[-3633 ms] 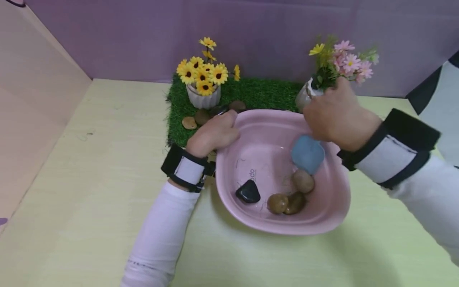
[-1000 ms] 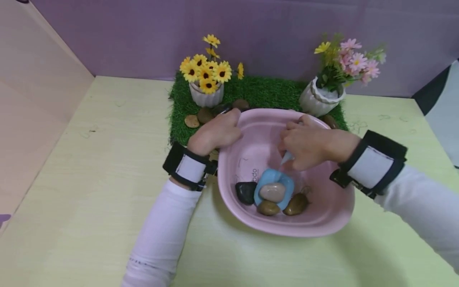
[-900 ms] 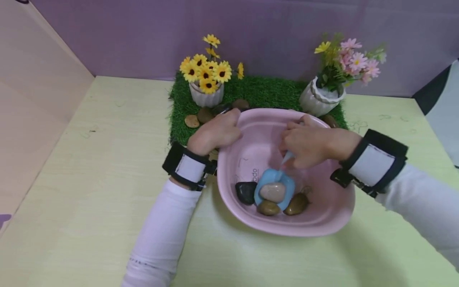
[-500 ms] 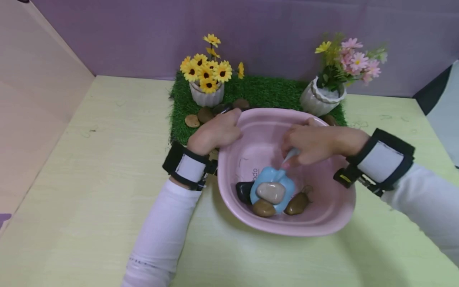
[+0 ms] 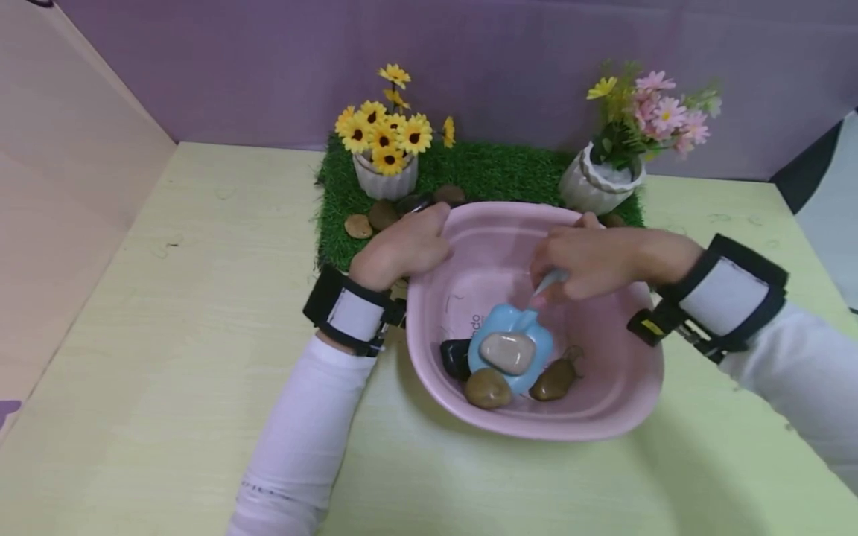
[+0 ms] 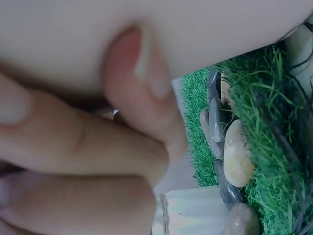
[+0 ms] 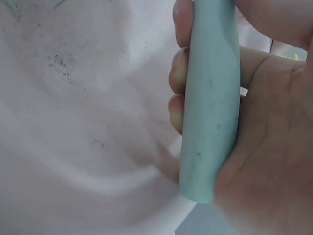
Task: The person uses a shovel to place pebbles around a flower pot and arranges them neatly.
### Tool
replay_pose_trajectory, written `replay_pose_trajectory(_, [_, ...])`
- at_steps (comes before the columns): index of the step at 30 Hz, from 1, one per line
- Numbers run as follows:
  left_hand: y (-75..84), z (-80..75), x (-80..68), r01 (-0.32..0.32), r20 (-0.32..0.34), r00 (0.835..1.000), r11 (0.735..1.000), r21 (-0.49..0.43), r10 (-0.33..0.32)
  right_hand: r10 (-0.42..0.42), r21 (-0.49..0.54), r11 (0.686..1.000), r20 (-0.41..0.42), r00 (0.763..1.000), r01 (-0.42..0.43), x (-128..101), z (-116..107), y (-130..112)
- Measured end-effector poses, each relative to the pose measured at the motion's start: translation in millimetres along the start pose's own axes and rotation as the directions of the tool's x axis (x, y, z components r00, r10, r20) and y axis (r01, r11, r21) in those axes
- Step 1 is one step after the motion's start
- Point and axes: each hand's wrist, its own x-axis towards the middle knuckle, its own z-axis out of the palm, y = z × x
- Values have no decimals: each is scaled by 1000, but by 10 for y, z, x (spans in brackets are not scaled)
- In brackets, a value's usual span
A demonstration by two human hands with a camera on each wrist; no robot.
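Observation:
A pink basin point(image 5: 617, 402) sits on the pale table in front of a green grass mat point(image 5: 482, 171). My right hand point(image 5: 590, 260) grips the handle point(image 7: 210, 98) of a light blue scoop point(image 5: 512, 346) inside the basin. A pale pebble point(image 5: 507, 351) lies in the scoop's bowl. A black stone point(image 5: 456, 357) and two brown stones point(image 5: 488, 387) lie on the basin floor beside the scoop. My left hand point(image 5: 402, 249) grips the basin's far left rim, its fingers point(image 6: 88, 147) curled over the edge.
A white pot of yellow flowers point(image 5: 385, 149) and a white pot of pink flowers point(image 5: 603, 182) stand on the mat. Several pebbles point(image 5: 378, 216) lie on the grass by the left pot point(image 6: 237, 156). Purple and beige walls enclose the table.
The scoop took up the pale pebble and has risen slightly. One brown stone has shifted left and nearer. The right wrist has moved a little right. The left hand has stayed put.

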Motion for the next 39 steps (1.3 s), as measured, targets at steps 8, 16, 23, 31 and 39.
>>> replay_pose_trajectory(8, [8, -4, -2, 0, -5, 1000, 1000, -6, 0, 13, -4, 1000, -16, 1000, -13, -2, -36, -15])
replay_pose_trajectory(16, [18, 1, -3, 9, -2, 1000, 1000, -12, -9, -14, 15, 1000, 6, 1000, 14, 49, -9, -111])
replay_pose_trajectory(23, [35, 0, 1, 11, 1, 1000, 1000, 9, -12, 5, 86, 996, 41, 999, -8, 32, 24, -67])
replay_pose_trajectory(31, [31, -2, -5, 16, 12, 1000, 1000, -9, -16, 21, 91, 996, 35, 999, -24, 9, 43, -29])
replay_pose_trajectory(39, [14, -11, -21, 9, 9, 1000, 1000, -1, -9, 9, 65, 998, 18, 1000, -10, 54, 26, -129])
